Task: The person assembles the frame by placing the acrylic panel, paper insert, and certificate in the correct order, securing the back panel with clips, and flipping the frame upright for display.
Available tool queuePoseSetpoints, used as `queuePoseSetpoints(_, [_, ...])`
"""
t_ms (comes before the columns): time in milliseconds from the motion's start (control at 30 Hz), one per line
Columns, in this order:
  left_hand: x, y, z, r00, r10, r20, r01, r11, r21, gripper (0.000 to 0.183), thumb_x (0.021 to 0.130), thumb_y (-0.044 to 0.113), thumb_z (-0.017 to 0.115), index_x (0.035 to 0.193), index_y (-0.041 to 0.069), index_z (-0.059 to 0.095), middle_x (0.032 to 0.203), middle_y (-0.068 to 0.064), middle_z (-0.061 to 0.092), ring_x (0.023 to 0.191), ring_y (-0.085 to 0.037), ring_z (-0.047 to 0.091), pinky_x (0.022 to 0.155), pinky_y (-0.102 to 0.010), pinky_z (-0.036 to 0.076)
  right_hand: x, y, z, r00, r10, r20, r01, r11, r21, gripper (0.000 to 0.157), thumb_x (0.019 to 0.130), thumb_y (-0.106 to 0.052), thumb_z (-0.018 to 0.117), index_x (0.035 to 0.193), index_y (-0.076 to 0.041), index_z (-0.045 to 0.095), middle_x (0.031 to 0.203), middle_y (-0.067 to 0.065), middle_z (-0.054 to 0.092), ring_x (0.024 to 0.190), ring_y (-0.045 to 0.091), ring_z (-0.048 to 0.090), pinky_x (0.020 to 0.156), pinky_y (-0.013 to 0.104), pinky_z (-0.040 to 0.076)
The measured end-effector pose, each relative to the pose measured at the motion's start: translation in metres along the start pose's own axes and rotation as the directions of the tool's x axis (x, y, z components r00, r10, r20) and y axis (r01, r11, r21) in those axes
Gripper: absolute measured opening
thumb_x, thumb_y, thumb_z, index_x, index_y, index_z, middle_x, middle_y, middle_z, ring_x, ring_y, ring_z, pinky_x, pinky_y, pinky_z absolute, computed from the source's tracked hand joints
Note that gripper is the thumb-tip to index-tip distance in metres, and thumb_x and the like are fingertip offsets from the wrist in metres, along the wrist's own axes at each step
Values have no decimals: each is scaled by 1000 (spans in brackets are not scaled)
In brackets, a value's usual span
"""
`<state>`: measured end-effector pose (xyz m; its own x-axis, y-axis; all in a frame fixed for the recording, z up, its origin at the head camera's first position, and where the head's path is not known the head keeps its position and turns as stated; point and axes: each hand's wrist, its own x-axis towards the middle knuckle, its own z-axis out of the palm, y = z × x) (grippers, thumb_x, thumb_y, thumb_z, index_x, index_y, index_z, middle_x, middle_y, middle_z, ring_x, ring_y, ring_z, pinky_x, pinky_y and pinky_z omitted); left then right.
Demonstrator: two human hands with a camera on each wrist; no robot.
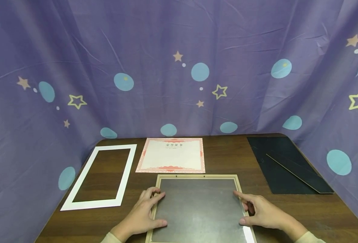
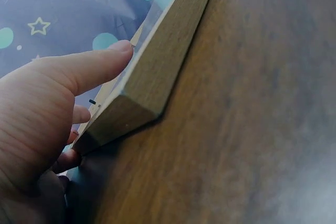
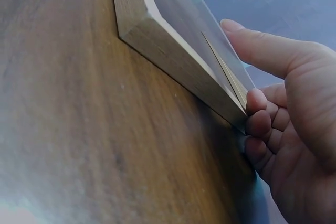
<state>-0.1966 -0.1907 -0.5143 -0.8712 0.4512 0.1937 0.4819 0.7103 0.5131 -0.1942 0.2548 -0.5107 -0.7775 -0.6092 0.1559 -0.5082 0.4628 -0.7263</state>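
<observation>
A pale wooden picture frame (image 1: pixel 197 176) lies on the table, small dark tabs along its border. A clear sheet (image 1: pixel 197 209) spans it; along the right side the sheet's edge overlaps the border, above the wood. My left hand (image 1: pixel 144 212) is at the frame's left side, thumb and index finger extended over the border onto the sheet. In the left wrist view the left thumb (image 2: pixel 105 66) reaches over the wooden edge. My right hand (image 1: pixel 264 212) holds the sheet's right edge, thumb and index apart. Its other fingers (image 3: pixel 257 121) curl near the frame's corner in the right wrist view.
A white mat border (image 1: pixel 125 175) lies at the left on the brown table (image 1: pixel 227 158). Behind the frame is a certificate (image 1: pixel 173 157) with a red patterned edge. A black backing board (image 1: pixel 267 168) with a hinged stand flap lies at the right. A purple curtain (image 1: pixel 154 111) surrounds the table.
</observation>
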Motion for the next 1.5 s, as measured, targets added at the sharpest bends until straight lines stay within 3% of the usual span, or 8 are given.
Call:
queuePoseSetpoints(500, [0,-3,1,999,16,-35,-16,1000,-3,89,63,62,81,133,12,58,137,-1,44,120,-16,39,92,-45,45,3,-4,1,1000,11,2,-11,998,-68,87,77,-35,80,142,7,39,80,-8,47,63,-2,41,52,16,41])
queuePoseSetpoints(833, [0,-3,0,1000,1,-2,-1,1000,9,89,61,61,81,133,14,58,138,0,43,121,-17,39,93,-47,44,5,-6,-1,1000,18,20,-14,984,-175,89,76,-45,78,141,5,41,79,-11,45,67,-1,43,55,17,41])
queuePoseSetpoints(1133, [1,-2,-5,999,35,10,-35,998,43,84,65,62,79,130,13,60,136,-2,44,119,-19,40,89,-46,47,7,-8,-2,999,24,25,-19,981,-195,91,75,-46,78,145,-1,40,75,-13,44,65,-1,42,54,18,40])
queuePoseSetpoints(1333, [2,0,-11,997,30,72,-36,996,77,87,67,65,75,133,12,58,139,-3,41,120,-20,40,90,-47,47,8,-9,-2,1000,13,22,-8,979,-205,92,74,-47,78,145,-2,40,73,-13,44,64,-3,41,52,17,39])
queuePoseSetpoints(1500, [2,1,-13,991,49,126,-63,992,109,106,58,76,72,138,9,53,143,-7,38,121,-22,38,90,-48,47,8,-9,-2,1000,10,8,-8,974,-225,93,72,-49,79,144,-3,41,74,-13,44,64,-3,40,53,17,39])
